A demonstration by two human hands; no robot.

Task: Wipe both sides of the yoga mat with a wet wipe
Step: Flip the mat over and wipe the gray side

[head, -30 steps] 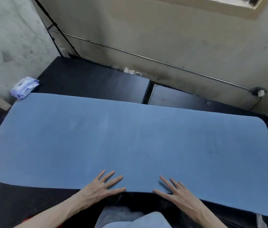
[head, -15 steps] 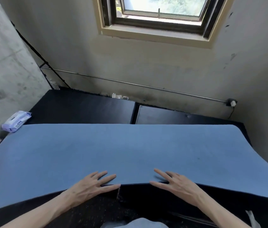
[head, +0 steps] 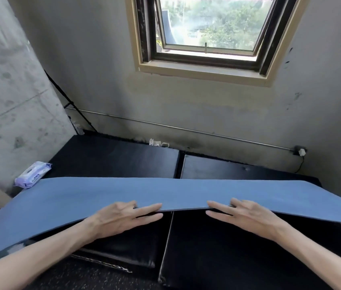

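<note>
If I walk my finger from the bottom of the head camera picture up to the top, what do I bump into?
Left hand and right hand → blue yoga mat → black platform → metal pipe → window.

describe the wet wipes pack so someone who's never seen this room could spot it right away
Start at the grey concrete wall on the left. At its foot, past the blue yoga mat's far left corner, lies the wet wipes pack. It is the only pale purple soft packet, with a white flap on top.

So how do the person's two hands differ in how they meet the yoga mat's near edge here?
The left hand sits left of the seam between the black blocks, the right hand right of it. The left lies over a raised stretch of the yoga mat, the right where the edge dips. Both hold the lifted edge, fingers fairly straight, pointing inward.
</note>
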